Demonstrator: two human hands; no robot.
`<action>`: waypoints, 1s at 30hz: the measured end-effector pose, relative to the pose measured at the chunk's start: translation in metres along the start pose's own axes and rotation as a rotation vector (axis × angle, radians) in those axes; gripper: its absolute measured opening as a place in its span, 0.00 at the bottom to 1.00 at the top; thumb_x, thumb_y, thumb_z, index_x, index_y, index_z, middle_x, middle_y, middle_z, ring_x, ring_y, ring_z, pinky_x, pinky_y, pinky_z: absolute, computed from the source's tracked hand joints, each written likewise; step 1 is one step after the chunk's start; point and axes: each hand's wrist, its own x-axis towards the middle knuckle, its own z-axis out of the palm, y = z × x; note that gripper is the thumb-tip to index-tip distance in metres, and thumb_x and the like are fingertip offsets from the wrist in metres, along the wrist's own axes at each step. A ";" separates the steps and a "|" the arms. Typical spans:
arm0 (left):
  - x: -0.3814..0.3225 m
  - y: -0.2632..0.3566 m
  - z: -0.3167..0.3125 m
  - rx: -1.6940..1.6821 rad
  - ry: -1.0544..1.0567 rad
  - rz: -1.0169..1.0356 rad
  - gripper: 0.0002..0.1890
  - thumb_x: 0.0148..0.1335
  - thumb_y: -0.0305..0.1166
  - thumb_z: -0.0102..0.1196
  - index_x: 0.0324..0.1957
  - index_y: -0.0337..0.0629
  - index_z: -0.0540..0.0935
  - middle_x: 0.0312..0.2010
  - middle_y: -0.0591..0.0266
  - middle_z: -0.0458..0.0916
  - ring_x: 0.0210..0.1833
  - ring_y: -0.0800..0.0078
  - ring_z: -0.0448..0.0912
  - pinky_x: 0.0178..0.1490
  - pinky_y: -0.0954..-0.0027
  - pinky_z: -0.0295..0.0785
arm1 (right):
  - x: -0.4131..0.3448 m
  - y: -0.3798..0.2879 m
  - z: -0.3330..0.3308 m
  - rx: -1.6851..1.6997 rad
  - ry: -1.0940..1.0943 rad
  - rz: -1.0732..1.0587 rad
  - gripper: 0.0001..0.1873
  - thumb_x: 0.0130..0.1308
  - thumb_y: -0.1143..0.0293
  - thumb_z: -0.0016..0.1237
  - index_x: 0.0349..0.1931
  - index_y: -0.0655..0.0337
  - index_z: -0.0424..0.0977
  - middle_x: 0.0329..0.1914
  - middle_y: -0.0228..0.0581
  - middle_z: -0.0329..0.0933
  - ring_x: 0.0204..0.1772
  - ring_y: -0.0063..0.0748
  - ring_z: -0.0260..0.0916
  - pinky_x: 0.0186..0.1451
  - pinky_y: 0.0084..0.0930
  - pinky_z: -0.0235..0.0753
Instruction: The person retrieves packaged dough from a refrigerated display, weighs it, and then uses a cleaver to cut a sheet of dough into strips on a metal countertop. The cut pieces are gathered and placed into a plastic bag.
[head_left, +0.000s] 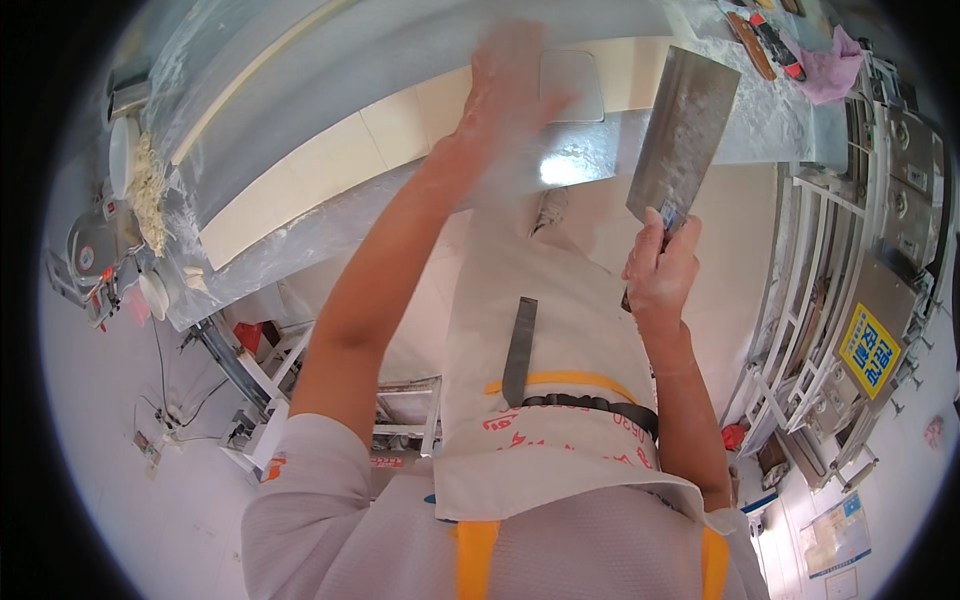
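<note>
My right hand (664, 266) grips the handle of a broad rectangular cleaver (684, 135). Its blade, dusted with white powder, points up and away, off the worktable's near edge. My left hand (506, 82), blurred by motion, is over the table with the thumb spread and nothing visible in it. Beneath and beside it runs a long band of pale dough sheet (322, 154), with cross lines dividing it into pieces. A thin rectangular plate with rounded corners (571, 86) lies on the band, just right of my left hand. Whether my fingers touch the dough is unclear.
A pale narrow strip (247, 75) lies farther back on the floured table (262, 259). Crumbly dough scraps (148, 195) spill by a white bowl (122, 157) at left. Knives (776, 46) and a pink cloth (832, 66) are at far right. White metal racks (799, 277) stand at right.
</note>
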 end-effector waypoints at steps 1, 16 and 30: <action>-0.006 -0.004 -0.004 -0.084 -0.114 0.011 0.48 0.56 0.46 0.79 0.76 0.45 0.69 0.78 0.54 0.68 0.81 0.53 0.63 0.83 0.44 0.53 | 0.001 0.002 0.000 -0.008 -0.002 -0.018 0.13 0.86 0.67 0.48 0.43 0.64 0.61 0.20 0.34 0.69 0.19 0.19 0.63 0.21 0.29 0.65; -0.013 -0.017 0.019 -0.009 0.058 0.238 0.54 0.49 0.48 0.82 0.76 0.45 0.68 0.74 0.53 0.73 0.78 0.51 0.67 0.87 0.45 0.53 | 0.022 0.003 0.002 -0.094 -0.073 -0.129 0.12 0.85 0.70 0.48 0.43 0.65 0.62 0.19 0.41 0.68 0.19 0.29 0.66 0.24 0.33 0.66; -0.018 -0.015 0.017 -0.030 0.024 0.205 0.52 0.49 0.49 0.82 0.75 0.46 0.71 0.73 0.54 0.73 0.79 0.49 0.66 0.86 0.45 0.55 | 0.049 -0.008 0.002 -0.245 -0.162 -0.203 0.10 0.84 0.72 0.47 0.46 0.66 0.61 0.24 0.59 0.75 0.24 0.62 0.77 0.27 0.46 0.71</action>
